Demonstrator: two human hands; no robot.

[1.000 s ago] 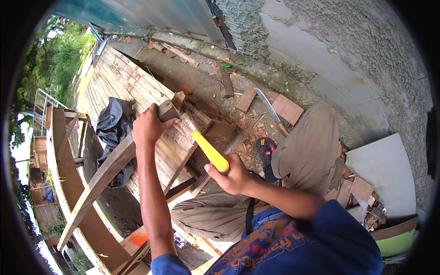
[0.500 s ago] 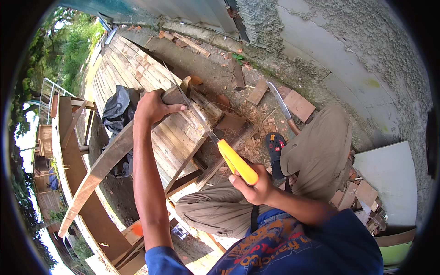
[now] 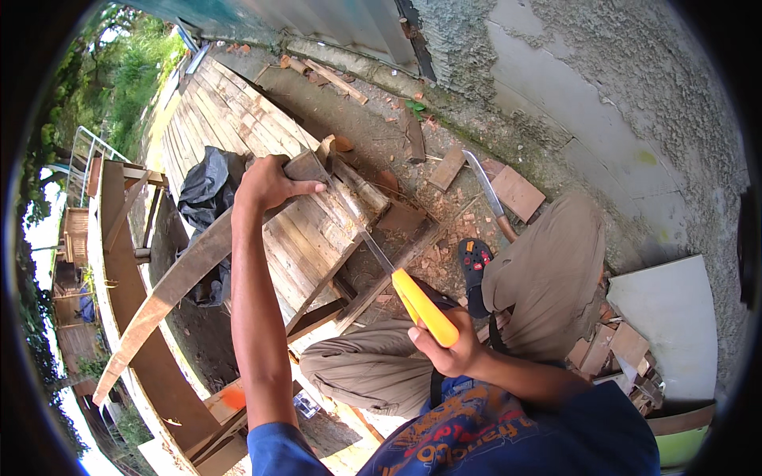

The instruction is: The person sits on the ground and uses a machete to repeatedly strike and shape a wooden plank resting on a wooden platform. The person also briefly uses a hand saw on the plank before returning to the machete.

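Saw (image 3: 406, 287) has come nearer, apparently a backstroke, your right hand (image 3: 451, 347) wrapping its handle, left hand (image 3: 268, 187) clamping the plank (image 3: 186, 266).

A rough cement wall (image 3: 659, 103) with smoother gray bands borders an outdoor yard in daylight, meeting corrugated metal sheeting (image 3: 341, 32) at the top. Wood offcuts and reddish fragments litter the dirt-streaked ground (image 3: 309, 103), where a small green plant (image 3: 414, 106) sprouts near the wall's base. A table (image 3: 230, 119) of weathered planks stretches toward dense greenery (image 3: 131, 83) at upper left, while a pale panel (image 3: 665, 317) stands at right beside heaped scraps (image 3: 627, 349).
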